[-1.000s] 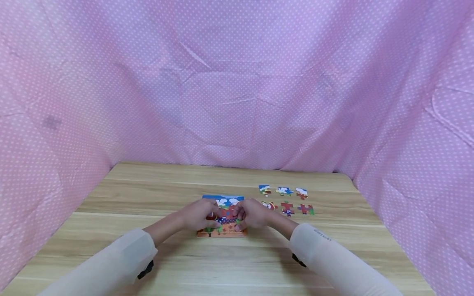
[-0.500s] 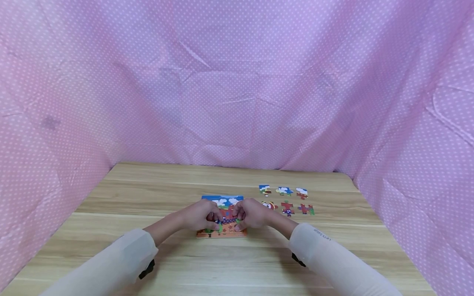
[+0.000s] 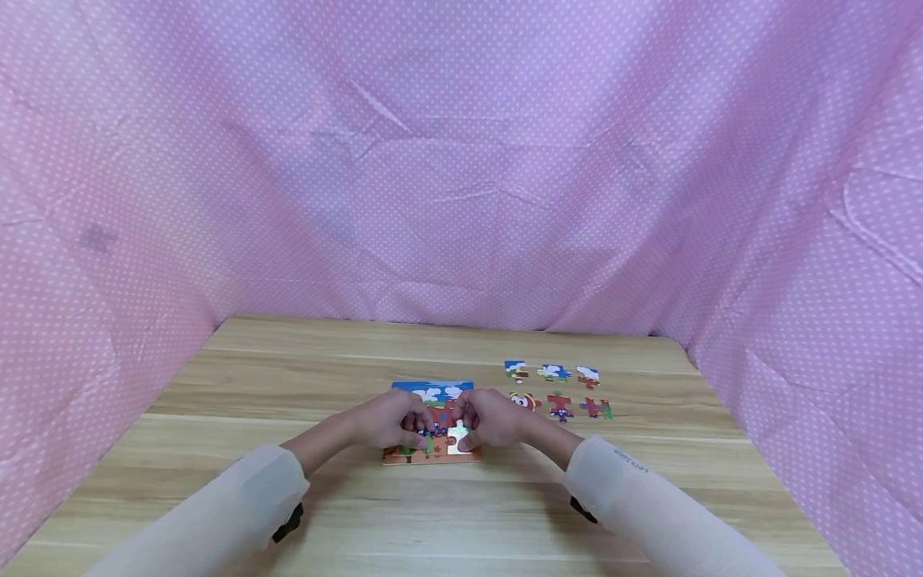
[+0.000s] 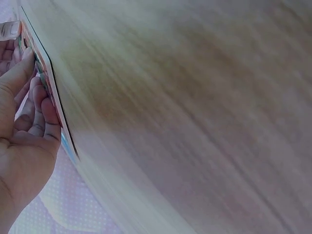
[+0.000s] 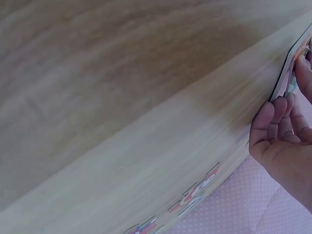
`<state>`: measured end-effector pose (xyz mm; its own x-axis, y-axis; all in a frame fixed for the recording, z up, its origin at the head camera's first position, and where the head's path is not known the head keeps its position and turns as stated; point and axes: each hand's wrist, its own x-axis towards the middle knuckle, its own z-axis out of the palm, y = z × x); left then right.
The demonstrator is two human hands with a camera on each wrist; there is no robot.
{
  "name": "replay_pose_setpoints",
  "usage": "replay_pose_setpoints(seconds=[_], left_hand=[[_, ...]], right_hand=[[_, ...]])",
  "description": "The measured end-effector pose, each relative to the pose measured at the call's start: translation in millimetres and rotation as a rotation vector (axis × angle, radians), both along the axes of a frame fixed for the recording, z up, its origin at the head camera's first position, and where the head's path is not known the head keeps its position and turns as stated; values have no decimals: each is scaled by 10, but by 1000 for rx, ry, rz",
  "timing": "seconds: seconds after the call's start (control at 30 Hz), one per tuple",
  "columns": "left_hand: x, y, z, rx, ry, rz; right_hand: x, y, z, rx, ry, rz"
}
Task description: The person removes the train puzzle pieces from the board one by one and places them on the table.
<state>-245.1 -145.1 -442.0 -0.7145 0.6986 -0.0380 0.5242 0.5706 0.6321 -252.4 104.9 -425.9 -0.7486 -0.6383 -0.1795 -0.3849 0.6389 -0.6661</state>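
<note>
A colourful jigsaw board [image 3: 433, 394], blue sky above and orange ground below, lies mid-table. Over its right part my right hand [image 3: 492, 418] pinches a puzzle piece [image 3: 457, 439] whose face shines with glare. Across from it, my left hand [image 3: 389, 418] curls over the left part, thumb and fingers pinching a green-edged puzzle piece [image 3: 429, 443] that they mostly hide. In the left wrist view, the left hand's [image 4: 30, 114] fingertips are right at the board's edge. From the right wrist, the right hand's [image 5: 285, 124] lower fingers also meet that edge.
Several loose puzzle pieces [image 3: 559, 406] lie in two rows right of the board, the nearer row just beyond the right hand. Wood-grain table [image 3: 461, 521] surrounds everything. A pink dotted cloth [image 3: 461, 200] hangs behind and along both sides.
The piece in the right hand has tilted and now catches bright glare. The left thumb and fingers have shifted slightly; both hands otherwise stay over the board.
</note>
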Motion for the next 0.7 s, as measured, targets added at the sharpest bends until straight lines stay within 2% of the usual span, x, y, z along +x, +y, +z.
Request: replay_pose_setpoints(seconds=[0.4,0.7], left_hand=[[-7,-17,-30,18,-16,0],[-14,-22,-40,20,-8,-7]], right_hand=[[44,18,55,-18,10,4],[23,54,58,-34,35,2]])
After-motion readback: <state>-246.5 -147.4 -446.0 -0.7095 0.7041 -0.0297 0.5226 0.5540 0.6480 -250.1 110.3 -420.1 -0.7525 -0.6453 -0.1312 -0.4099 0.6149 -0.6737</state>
